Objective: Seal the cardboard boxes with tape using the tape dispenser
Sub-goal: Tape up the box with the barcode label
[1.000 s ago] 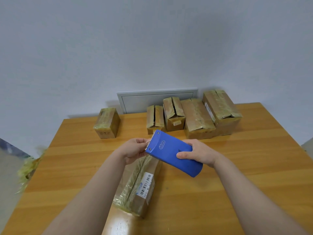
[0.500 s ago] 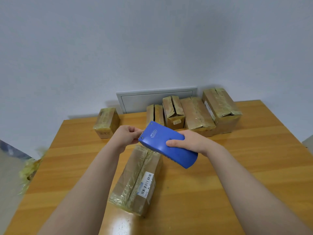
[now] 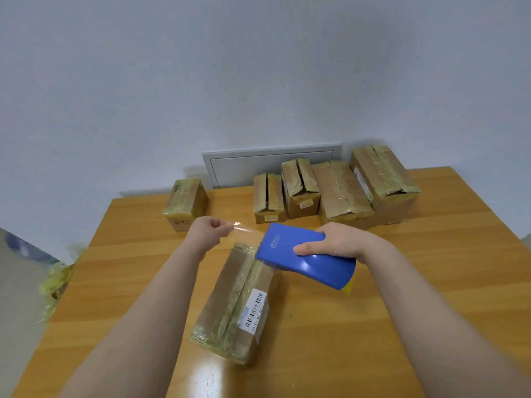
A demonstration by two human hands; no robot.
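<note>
Right hand (image 3: 336,243) grips the glossy blue tape dispenser (image 3: 309,264); left hand (image 3: 207,232) pinches clear tape (image 3: 244,228) (stretched taut).

Table (image 3: 402,282), wall panel (image 3: 244,168), perhaps tape scraps (image 3: 56,282)

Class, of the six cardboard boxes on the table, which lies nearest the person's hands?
The box with the barcode label, alone in the foreground, its far end hidden by the blue tape dispenser; the other five sit along the far edge of the table.

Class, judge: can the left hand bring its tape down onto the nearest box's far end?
Probably yes: the left hand pinches the tape just beyond that box, nothing lies between, and the right hand holds the dispenser to its right.
</note>
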